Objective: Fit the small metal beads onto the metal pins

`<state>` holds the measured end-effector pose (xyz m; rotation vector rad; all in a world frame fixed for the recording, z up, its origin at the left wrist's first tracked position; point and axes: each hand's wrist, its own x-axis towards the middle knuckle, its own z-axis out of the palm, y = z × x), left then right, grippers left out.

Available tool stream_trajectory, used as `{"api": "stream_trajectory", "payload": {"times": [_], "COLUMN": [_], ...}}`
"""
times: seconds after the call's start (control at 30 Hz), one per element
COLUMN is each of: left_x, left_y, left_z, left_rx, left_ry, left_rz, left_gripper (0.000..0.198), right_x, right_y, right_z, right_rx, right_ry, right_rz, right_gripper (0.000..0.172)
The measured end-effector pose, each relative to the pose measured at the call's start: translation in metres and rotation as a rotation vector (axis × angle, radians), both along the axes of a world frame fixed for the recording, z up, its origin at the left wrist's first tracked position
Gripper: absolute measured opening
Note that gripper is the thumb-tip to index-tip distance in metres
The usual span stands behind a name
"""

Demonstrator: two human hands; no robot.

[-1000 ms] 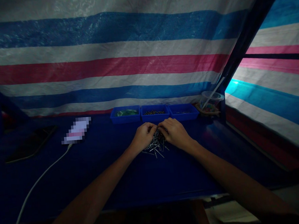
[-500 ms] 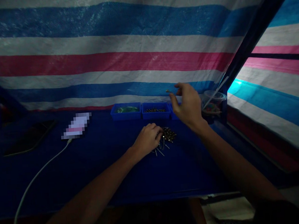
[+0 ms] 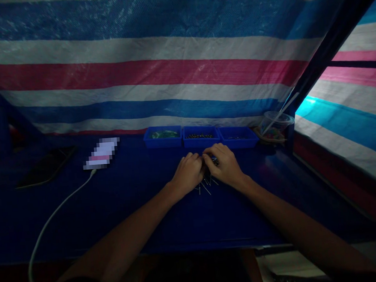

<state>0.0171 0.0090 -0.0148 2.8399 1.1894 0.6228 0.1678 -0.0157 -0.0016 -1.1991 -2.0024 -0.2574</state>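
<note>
My left hand point(image 3: 189, 171) is curled closed at the left side of a small pile of thin metal pins point(image 3: 205, 187) on the blue table. My right hand point(image 3: 223, 164) sits against it from the right, thumb and fingers bent into a pinch beside the left fingertips. Whatever either hand grips is hidden between the fingers. Most of the pile lies covered by both hands; several silvery pins stick out below them, and a few darker bits show between the right thumb and fingers.
Three blue trays stand behind the hands: one with a greenish plastic bag point(image 3: 164, 134), one with small brassy parts point(image 3: 199, 136), one with a few thin pieces point(image 3: 237, 138). A clear tub point(image 3: 275, 122) is at right. A phone point(image 3: 101, 153) with a white cable point(image 3: 56, 214) lies left.
My right hand has come down from above the trays, where a small brassy piece was at its fingertips, to the pile beside my left hand. The left hand stays at the pile.
</note>
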Motion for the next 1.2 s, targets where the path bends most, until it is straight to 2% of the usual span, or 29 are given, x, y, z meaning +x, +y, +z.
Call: {"api": "stream_trajectory", "payload": {"times": [0.13,0.3,0.57,0.77,0.87,1.0,1.07,1.2], "left_x": [-0.006,-0.007,-0.007,-0.007,-0.006,-0.004,-0.003,0.000], "left_y": [0.007,0.005,0.001,0.004,0.012,0.017,0.016,0.012], "left_z": [0.002,0.002,0.004,0.003,0.004,0.009,0.011,0.013], "left_rx": [-0.041,-0.109,-0.099,-0.116,-0.308,-0.795,-0.983,-1.155], "left_ry": [-0.053,0.040,0.134,0.005,-0.247,-0.693,-0.871,-1.094], "left_rz": [0.005,-0.073,0.030,-0.007,-0.012,-0.066,-0.099,-0.111], "left_gripper": [0.013,0.014,0.016,0.012,0.011,0.011,0.011,0.011], "right_x": [0.011,0.020,0.014,0.020,0.025,0.025,0.024,0.019], "right_y": [0.011,0.015,0.011,0.012,0.012,0.012,0.012,0.010], "right_z": [-0.008,-0.010,-0.009,-0.008,-0.007,-0.007,-0.007,-0.004], "right_rx": [-0.117,-0.175,-0.270,-0.327,-0.329,-0.244,-0.163,-0.030], "right_ry": [0.014,0.037,-0.023,-0.087,-0.103,-0.040,0.007,0.077], "right_rz": [0.026,0.005,0.091,0.133,0.210,0.244,0.225,0.199], "right_gripper": [0.015,0.013,0.012,0.010,0.011,0.010,0.008,0.011]}}
